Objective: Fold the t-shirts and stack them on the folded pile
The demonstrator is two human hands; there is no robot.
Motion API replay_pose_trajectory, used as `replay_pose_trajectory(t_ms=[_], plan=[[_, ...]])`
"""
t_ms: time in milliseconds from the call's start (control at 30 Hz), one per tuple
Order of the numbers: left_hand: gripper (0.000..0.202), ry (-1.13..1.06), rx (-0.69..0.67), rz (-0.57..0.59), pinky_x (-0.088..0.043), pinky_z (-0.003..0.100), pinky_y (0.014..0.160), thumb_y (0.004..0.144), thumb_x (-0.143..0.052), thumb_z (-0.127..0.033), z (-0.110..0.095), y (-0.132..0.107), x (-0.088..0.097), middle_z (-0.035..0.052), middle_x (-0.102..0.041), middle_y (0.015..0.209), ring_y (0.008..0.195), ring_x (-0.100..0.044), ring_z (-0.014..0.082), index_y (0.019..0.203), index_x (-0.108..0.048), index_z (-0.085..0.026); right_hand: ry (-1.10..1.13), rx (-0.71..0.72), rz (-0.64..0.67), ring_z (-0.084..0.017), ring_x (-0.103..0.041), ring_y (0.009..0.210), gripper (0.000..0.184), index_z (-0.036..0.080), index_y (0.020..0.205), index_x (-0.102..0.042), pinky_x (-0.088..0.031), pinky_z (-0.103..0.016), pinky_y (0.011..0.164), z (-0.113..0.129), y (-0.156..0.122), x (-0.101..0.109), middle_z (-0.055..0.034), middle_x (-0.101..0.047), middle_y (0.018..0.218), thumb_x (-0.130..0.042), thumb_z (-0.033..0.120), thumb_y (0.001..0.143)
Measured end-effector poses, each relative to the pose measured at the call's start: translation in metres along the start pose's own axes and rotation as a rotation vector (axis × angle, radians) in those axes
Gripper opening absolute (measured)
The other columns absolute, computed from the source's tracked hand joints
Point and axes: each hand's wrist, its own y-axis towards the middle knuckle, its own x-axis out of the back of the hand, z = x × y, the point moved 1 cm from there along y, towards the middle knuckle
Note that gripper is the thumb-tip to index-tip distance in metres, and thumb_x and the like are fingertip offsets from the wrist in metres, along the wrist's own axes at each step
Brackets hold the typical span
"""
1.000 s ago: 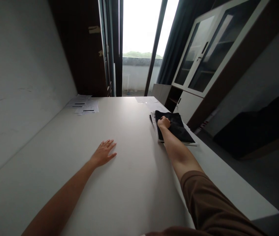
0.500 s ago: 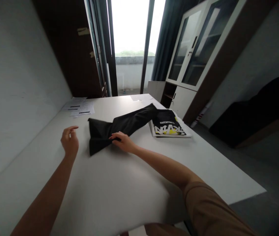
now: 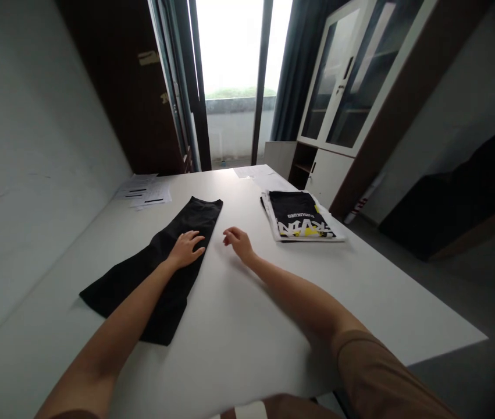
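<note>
A pair of black pants (image 3: 173, 291) lies spread on the white table, narrow end away from me and two wider ends toward me. My left hand (image 3: 186, 249) rests flat on the upper part of the pants, fingers spread, and my forearm crosses over the fabric. Just right of the pants' edge, my right hand (image 3: 238, 244) hovers near the tabletop with loosely bent fingers. It holds nothing and is apart from the cloth.
On the right of the white table (image 3: 247, 326) lies a stack of folded shirts (image 3: 303, 215), the top one black with white and yellow print. Paper sheets (image 3: 146, 191) lie at the far left by the wall. A glass-door cabinet (image 3: 347, 75) stands behind.
The pants, held bunched by my right hand before, now lie flat and further left. My right hand has let go. My left hand has moved right, down onto the fabric.
</note>
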Motion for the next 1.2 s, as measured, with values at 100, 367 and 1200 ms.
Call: replay_pose_trajectory(t_ms=[100,367,1200], plan=[[0.057,0.021,0.015,0.119,-0.017,0.062,0.121,0.095,-0.051,-0.057,-0.011,0.021,-0.014,0.0071,-0.038,0.161,0.151,-0.025,0.0336,0.145,-0.054,-0.030,-0.084,-0.064,-0.139,-0.017,-0.063,0.058,0.034,0.021,0.081,-0.063,-0.055,-0.031,0.061,-0.015,0.015,0.021,-0.0009,-0.065,0.064,-0.057,0.054,0.082],[0.061,0.017,0.206,0.156,-0.014,0.062,0.121,0.100,-0.038,-0.058,0.007,0.016,-0.031,0.0059,-0.026,0.167,0.154,-0.018,0.0325,0.155,-0.039,-0.032,-0.288,0.051,0.034,-0.018,-0.065,0.064,0.025,0.022,0.086,-0.067,-0.053,-0.031,0.068,-0.014,0.003,0.019,-0.0004,-0.068,0.068,-0.054,0.043,0.086],[0.062,0.295,0.621,0.091,-0.038,0.037,0.116,0.078,-0.040,-0.034,0.281,-0.306,0.102,0.0043,-0.058,0.147,0.138,-0.050,0.0222,0.136,-0.057,-0.021,-1.081,0.123,-0.120,-0.025,-0.059,0.105,0.023,0.018,0.099,-0.072,-0.043,-0.036,0.096,0.010,0.069,0.146,-0.0118,-0.069,0.107,-0.054,0.029,0.093]])
